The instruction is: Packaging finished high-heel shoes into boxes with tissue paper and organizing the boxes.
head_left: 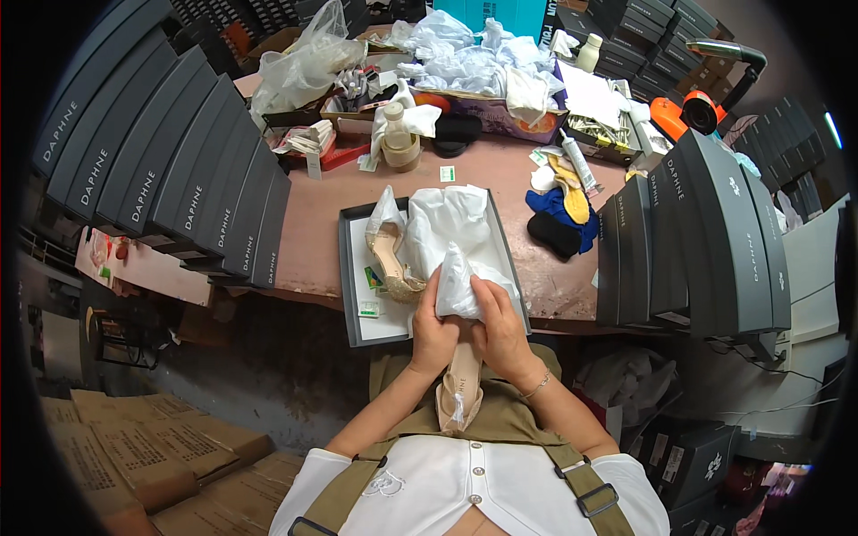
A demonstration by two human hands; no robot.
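Head view: left hand [435,332] and right hand [500,330] both grip the beige shoe [459,382], fingers closed on its white tissue stuffing [458,284].

A reddish-brown work surface [313,232] fills the middle of the room, worn and scuffed along its front edge. Rows of dark grey boxes [170,170] stand on its left end, and more dark boxes [706,241] rise at the right. Brown cardboard cartons [134,456] sit on the floor at lower left. An orange-based desk lamp [706,98] leans in from the far right. The light is even and bright.
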